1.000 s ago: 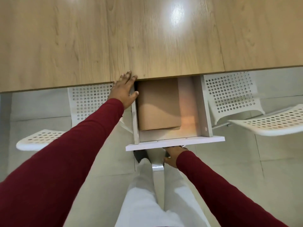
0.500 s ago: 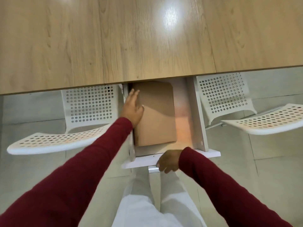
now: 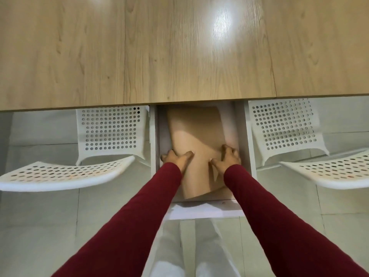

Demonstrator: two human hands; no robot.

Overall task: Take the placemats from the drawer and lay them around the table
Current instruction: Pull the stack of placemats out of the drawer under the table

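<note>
A stack of tan placemats (image 3: 196, 136) lies in the open white drawer (image 3: 206, 211) under the wooden table (image 3: 179, 52). The stack's near end is lifted and tilted, its far end hidden under the table edge. My left hand (image 3: 177, 157) grips the stack's left edge, thumb on top and fingers underneath. My right hand (image 3: 228, 158) holds the right edge the same way. Both arms wear dark red sleeves.
A white perforated chair (image 3: 65, 174) stands left of the drawer and another white chair (image 3: 319, 166) stands right of it, both tucked partly under the table. Pale floor tiles and my light trousers (image 3: 189, 256) show below the drawer front.
My right hand left the drawer front and went into the drawer. My left hand slid down to the stack's left edge. Both hands took hold of the placemats and raised their near end.
</note>
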